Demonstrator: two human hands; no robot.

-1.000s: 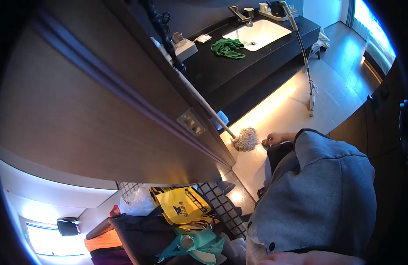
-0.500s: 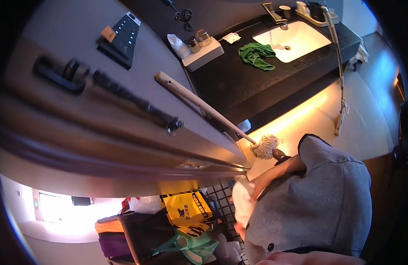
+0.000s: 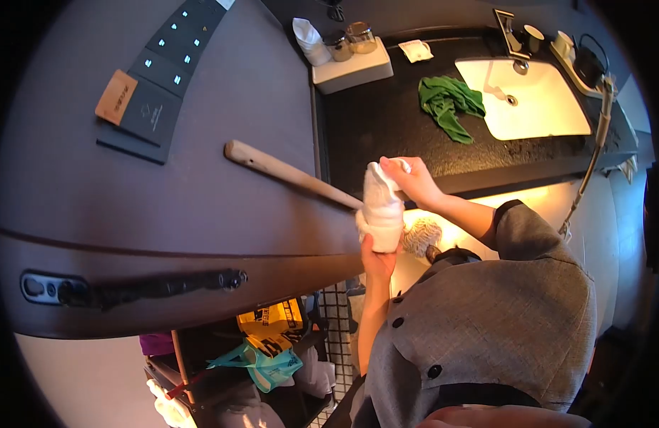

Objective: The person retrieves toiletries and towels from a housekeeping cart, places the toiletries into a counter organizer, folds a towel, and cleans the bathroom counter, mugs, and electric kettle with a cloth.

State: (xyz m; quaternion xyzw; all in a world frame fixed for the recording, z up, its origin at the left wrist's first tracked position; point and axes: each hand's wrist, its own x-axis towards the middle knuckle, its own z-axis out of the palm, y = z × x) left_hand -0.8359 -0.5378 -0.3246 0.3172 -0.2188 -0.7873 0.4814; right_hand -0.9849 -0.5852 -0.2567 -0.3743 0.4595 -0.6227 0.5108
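A white cloth [image 3: 381, 203], loosely rolled and folded with a bunched end at the top, is between my two hands at the middle of the head view. My right hand [image 3: 416, 184] pinches its upper edge between thumb and fingers. Below, my left hand [image 3: 379, 261] grips the lower end, its thumb against the cloth. Behind the cloth passes a wooden mop handle [image 3: 287, 168], partly hidden by it. The mop's stringy head [image 3: 422, 237] rests low, beside a dark shoe.
A black counter [image 3: 376, 132] holds a white sink [image 3: 550, 96], a crumpled green cloth [image 3: 451, 103] and a white box [image 3: 354, 70] with jars. A dark door-like panel [image 3: 201, 214] with a handle [image 3: 165, 287] fills the left. Below is a shelf with a yellow bag [image 3: 272, 321] and a teal bag [image 3: 262, 364].
My hands and the white cloth have come up from beside my body to in front of the counter, and both hands now show clearly. The view has shifted and the door handle appears lower.
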